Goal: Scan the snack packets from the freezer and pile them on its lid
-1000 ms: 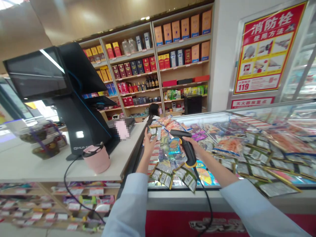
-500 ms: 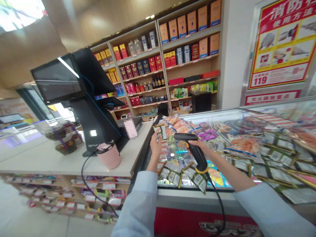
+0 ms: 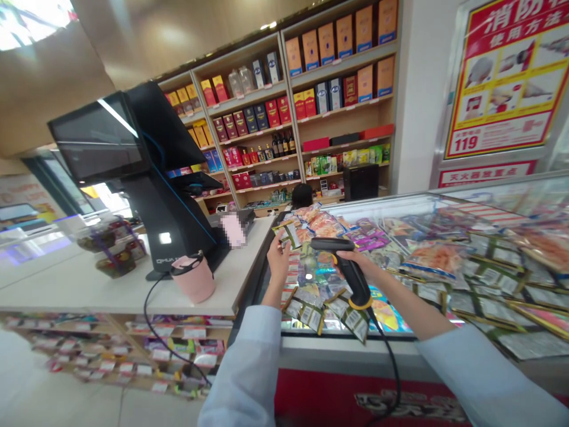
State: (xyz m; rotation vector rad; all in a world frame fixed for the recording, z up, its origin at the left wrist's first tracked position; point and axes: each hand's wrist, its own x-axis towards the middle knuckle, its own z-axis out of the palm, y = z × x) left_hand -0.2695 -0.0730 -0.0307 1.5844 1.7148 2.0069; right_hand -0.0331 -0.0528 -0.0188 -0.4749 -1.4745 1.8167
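My right hand point(image 3: 359, 264) is closed around the grip of a black barcode scanner point(image 3: 353, 283) with yellow-orange trim. Its head points left, and its cable drops over the front of the glass-topped freezer point(image 3: 351, 349). To the left, my left hand point(image 3: 278, 260) pinches a small green-and-silver snack packet point(image 3: 291, 236) near the freezer's left edge. The scanner head is a short way right of this packet. Two similar green-edged snack packets point(image 3: 304, 311) lie below my hands at the front of the glass.
Orange snack bags point(image 3: 326, 225), purple packets point(image 3: 370, 236) and several green-edged packets point(image 3: 498, 279) cover the freezer top. Left stands a white counter point(image 3: 133, 296) with a pink cup point(image 3: 194, 281) and a black checkout terminal point(image 3: 171, 196). Behind the counter, a person's head point(image 3: 302, 196) shows before stocked shelves.
The view has shifted slightly. My left hand still pinches the packet, and my right hand still holds the scanner. More of the person's head shows behind the freezer.
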